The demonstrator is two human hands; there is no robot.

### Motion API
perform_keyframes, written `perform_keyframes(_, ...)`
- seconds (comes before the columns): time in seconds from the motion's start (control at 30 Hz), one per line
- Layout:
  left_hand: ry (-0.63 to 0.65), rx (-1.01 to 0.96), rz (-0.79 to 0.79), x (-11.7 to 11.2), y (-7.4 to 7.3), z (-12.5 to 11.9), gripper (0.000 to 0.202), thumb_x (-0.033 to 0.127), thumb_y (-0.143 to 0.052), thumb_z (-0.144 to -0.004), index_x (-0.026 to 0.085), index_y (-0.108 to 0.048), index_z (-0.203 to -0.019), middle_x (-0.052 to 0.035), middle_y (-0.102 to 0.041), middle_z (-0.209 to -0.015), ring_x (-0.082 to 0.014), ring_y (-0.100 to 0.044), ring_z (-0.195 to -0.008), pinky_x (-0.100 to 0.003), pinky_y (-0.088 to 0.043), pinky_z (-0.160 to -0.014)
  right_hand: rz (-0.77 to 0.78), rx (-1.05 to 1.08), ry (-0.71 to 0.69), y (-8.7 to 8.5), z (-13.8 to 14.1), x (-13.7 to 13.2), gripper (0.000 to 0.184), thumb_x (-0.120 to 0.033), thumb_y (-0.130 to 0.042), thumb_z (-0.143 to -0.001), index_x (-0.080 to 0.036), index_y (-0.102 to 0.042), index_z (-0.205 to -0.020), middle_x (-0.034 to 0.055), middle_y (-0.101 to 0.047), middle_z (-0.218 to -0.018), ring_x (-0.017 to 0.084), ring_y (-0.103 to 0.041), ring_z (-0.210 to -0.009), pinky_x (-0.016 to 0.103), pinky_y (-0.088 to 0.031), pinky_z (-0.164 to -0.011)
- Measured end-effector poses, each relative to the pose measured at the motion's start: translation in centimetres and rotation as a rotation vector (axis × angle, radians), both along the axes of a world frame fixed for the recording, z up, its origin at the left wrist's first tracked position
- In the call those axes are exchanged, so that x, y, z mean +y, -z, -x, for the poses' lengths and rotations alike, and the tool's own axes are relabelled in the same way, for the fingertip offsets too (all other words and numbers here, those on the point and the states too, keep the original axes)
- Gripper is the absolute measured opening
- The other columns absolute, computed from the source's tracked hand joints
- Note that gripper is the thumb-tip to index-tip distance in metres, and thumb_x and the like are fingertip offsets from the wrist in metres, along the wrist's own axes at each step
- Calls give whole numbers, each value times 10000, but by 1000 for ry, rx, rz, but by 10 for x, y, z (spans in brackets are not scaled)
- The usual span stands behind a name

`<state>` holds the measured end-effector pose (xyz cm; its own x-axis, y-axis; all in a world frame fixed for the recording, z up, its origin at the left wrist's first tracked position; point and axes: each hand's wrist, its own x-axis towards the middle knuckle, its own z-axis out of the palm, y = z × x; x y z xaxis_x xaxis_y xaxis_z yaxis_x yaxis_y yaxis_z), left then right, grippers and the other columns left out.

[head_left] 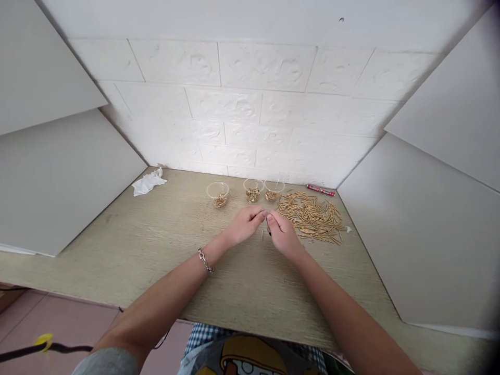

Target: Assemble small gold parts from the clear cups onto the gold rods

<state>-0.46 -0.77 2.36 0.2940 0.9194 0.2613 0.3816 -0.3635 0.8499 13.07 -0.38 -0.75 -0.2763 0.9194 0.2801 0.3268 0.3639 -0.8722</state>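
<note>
White tissue (148,183) (crumpled), red tube (321,190), brick-patterned wall (265,67)

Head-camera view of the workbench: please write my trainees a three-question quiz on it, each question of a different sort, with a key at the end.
1. Multiple choice. In front of the three clear plastic cups, the left hand and right hand are:
A) spread far apart
B) held close together
C) crossed at the wrists

2. True or false. In the picture, the crumpled white tissue lies farther left than every cup.

3. Fill in the blank. In the picture, the large pile of gold-coloured pins lies on the ____ side of the hands.

Key: 1. B; 2. True; 3. right
</note>
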Motion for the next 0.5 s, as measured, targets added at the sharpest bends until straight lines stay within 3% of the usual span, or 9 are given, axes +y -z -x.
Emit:
perform_keyframes(0.3, 99, -629, 429, 5, 26, -11, 343, 443, -515, -736, 156, -398, -589, 50, -368, -541, -73, -347, -511, -222, -300, -529, 210, 401, -10, 14, 10, 2, 361, -494, -407, -794, -206, -360, -582, -47, -352, -505, 94, -350, -455, 237, -307, -437)
perform_keyframes(0.5, 116, -871, 592, -3, 21, -15, 281, 350, -581, -704, 151, -413, -599, 45, -393, -549, -71, -386, -513, -214, -333, -537, 312, 569, -74, 7, 12, 0, 376, -518, -447, -761, -203, -352, -577, -64, -324, -473, 75, -316, -397, 224, -277, -382)
